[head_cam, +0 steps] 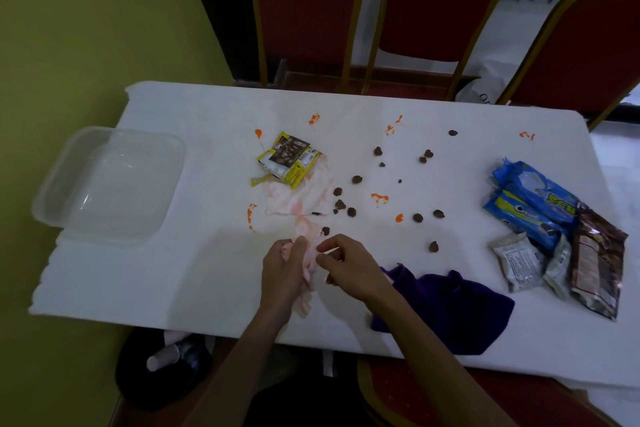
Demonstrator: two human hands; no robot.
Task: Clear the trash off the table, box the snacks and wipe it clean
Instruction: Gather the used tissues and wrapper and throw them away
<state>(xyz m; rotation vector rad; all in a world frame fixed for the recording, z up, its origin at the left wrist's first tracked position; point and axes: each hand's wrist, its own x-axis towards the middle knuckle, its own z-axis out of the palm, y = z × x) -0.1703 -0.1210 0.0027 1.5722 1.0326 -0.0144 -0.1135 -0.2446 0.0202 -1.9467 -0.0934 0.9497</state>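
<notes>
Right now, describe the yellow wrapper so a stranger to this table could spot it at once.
On the white table, look just left of centre, in the half nearer the red chairs. The yellow wrapper lies crumpled on a stained napkin. It is the only yellow packet; the other packets, blue, grey and brown, sit at the right end.

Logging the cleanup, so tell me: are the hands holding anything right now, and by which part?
Both hold the tissue: the left hand grips its crumpled middle, and the right hand pinches its right edge.
</notes>
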